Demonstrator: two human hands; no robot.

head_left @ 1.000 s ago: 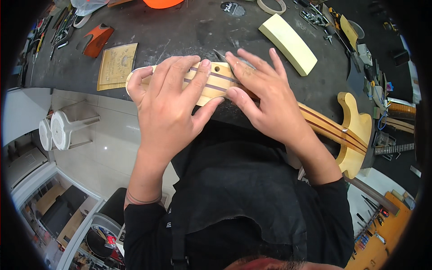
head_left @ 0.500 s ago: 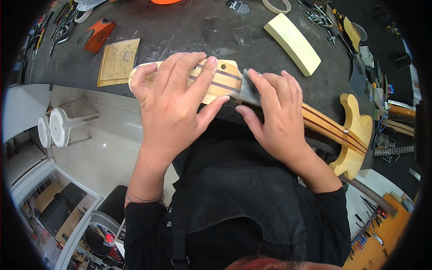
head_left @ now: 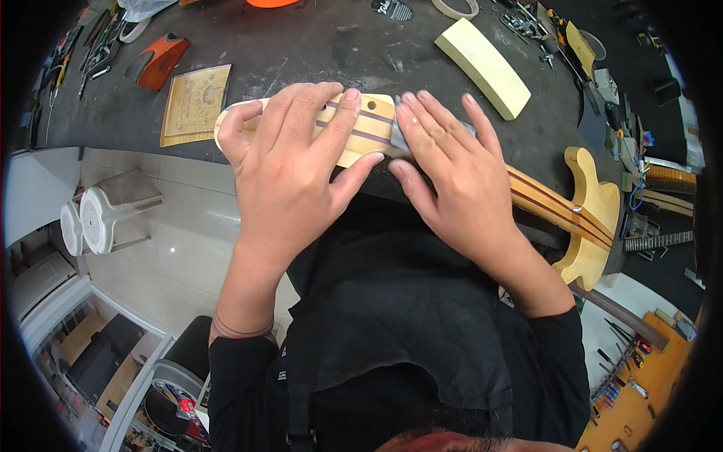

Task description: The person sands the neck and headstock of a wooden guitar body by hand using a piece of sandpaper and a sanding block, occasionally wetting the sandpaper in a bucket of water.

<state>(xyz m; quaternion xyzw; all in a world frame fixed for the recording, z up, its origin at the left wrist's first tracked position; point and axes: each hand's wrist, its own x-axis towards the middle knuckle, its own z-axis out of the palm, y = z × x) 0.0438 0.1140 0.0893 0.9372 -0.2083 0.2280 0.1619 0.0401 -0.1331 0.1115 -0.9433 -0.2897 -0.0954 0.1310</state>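
Note:
My left hand [head_left: 290,181] is closed over the pale wooden headstock [head_left: 369,128] of a guitar, its fingers curled across the top and its thumb along the near edge. The headstock has dark stripes and a hole. Just right of it, my right hand [head_left: 452,181] lies open over a grey, flat piece [head_left: 399,132], fingertips resting on it and thumb apart; much of that piece is hidden. The striped neck [head_left: 546,196] runs rightward from under that hand to the yellow body [head_left: 591,237].
On the dark bench [head_left: 316,45] are a pale yellow block [head_left: 482,68], an orange-red tool [head_left: 158,60], a printed board [head_left: 194,105], a tape ring [head_left: 456,7] and scattered hand tools [head_left: 527,30]. White stools [head_left: 98,218] stand at lower left; a tool board [head_left: 633,392] is at lower right.
My right hand has shifted with the grey piece along the neck beside the headstock, first right, then back up and left, fingers now straighter. My left hand has stayed on the headstock.

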